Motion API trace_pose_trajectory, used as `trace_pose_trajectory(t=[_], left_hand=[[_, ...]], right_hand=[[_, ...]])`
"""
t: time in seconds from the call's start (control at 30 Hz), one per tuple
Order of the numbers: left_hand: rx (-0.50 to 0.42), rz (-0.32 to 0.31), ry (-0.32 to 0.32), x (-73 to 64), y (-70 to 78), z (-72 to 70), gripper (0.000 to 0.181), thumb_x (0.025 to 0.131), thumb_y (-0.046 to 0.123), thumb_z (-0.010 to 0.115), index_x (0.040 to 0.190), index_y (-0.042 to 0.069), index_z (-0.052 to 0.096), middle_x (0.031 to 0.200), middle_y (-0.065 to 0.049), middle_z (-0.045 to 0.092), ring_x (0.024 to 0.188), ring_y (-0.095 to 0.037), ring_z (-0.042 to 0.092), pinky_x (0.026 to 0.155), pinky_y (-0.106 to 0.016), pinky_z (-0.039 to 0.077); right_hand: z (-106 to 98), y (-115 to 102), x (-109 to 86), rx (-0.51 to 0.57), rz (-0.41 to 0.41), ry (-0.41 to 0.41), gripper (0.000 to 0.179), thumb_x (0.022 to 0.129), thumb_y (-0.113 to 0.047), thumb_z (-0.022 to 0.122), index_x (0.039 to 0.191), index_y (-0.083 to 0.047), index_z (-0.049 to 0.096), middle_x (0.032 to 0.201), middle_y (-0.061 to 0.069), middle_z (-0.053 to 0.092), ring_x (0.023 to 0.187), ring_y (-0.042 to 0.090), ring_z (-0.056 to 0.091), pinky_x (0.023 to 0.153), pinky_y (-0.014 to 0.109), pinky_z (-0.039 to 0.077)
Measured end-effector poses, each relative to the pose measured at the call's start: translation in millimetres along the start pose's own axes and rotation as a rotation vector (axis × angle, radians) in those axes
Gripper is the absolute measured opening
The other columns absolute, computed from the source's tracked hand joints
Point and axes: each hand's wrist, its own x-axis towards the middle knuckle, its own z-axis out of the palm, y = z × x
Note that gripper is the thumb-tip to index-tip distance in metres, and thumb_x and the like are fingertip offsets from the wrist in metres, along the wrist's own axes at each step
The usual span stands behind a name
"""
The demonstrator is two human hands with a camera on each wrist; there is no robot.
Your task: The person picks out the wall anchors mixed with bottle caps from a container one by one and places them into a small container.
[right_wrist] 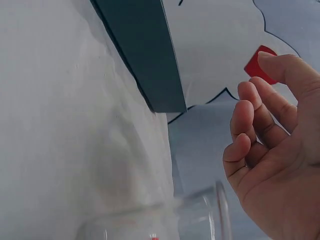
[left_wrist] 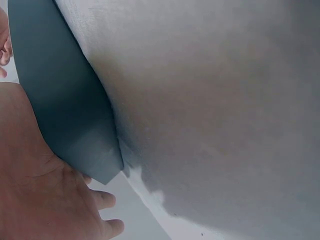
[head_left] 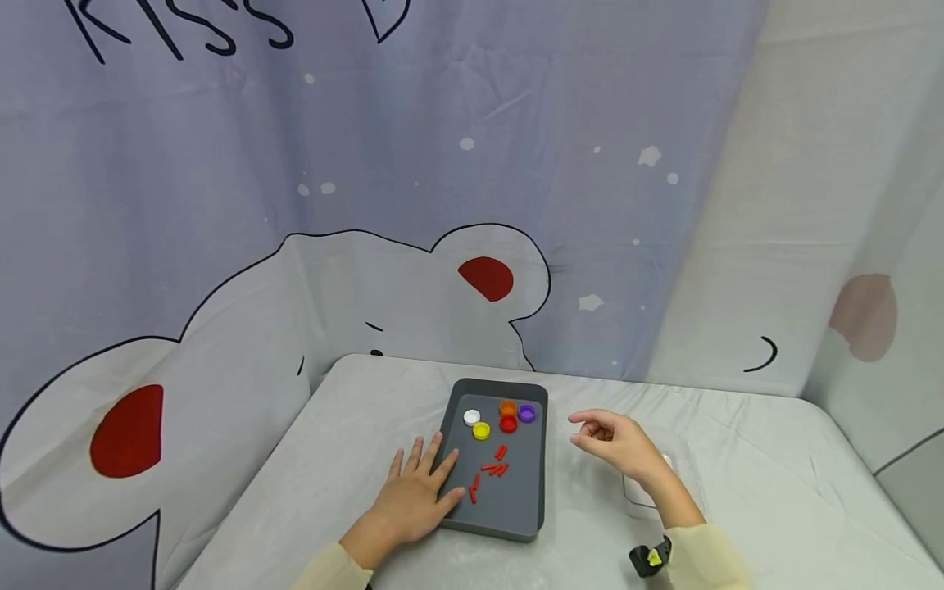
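A dark grey tray (head_left: 516,508) lies on the white-covered table. Toward its far end sit small round cups or caps: white (head_left: 472,418), yellow (head_left: 481,431), orange (head_left: 507,407), red (head_left: 508,424) and purple (head_left: 527,414). Several short red sticks (head_left: 494,468) are scattered nearer. With fingers spread, my left hand (head_left: 413,501) rests at the tray's left edge. My right hand (head_left: 619,442) hovers right of the tray, fingers loosely bent, thumb and forefinger apart; I see nothing in it. In the right wrist view its hand (right_wrist: 280,135) is beside the tray's outer wall (right_wrist: 145,55).
Under the right forearm stands a clear plastic container (head_left: 640,498), partly hidden; the right wrist view shows its transparent wall (right_wrist: 195,215) and a bit of red low down. A printed curtain (head_left: 413,295) closes off the table's far side.
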Motion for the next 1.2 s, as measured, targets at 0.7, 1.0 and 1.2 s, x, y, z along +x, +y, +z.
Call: trace_pose_trajectory(t=[0.7,1.0,1.2], left_hand=[[0.0,-0.011,-0.004,3.1,-1.5,2.7,0.068,0.103,0.058,0.043,0.159,0.02,0.037,0.17,-0.012,0.014,0.154,-0.044,0.011,0.119,-0.067,0.01],[0.006,-0.023,0.001,3.6,-2.9,6.0,0.068,0.103,0.06,0.041,0.159,0.022,0.036,0.17,-0.01,0.013,0.154,-0.043,0.01,0.119,-0.066,0.01],[-0.008,-0.018,-0.015,2.2,-1.0,1.6,0.07,0.103,0.061,0.04,0.159,0.02,0.035,0.17,-0.012,0.012,0.154,-0.045,0.01,0.119,-0.067,0.009]], right_hand=[[53.4,-13.2,30.2,-0.031,-0.097,-0.086,0.029,0.088,-0.019,0.079,0.113,-0.004,0.073,0.087,0.001,0.065,0.076,0.013,0.058,0.066,0.023,0.048],[69.2,-15.7,33.7,-0.083,-0.095,-0.135,0.029,0.087,-0.021,0.08,0.112,-0.007,0.073,0.087,-0.002,0.066,0.075,0.012,0.056,0.066,0.024,0.049],[78.2,-14.5,33.9,-0.122,-0.094,-0.171,0.032,0.087,-0.02,0.081,0.113,-0.003,0.073,0.087,-0.003,0.065,0.073,0.011,0.056,0.065,0.023,0.049]])
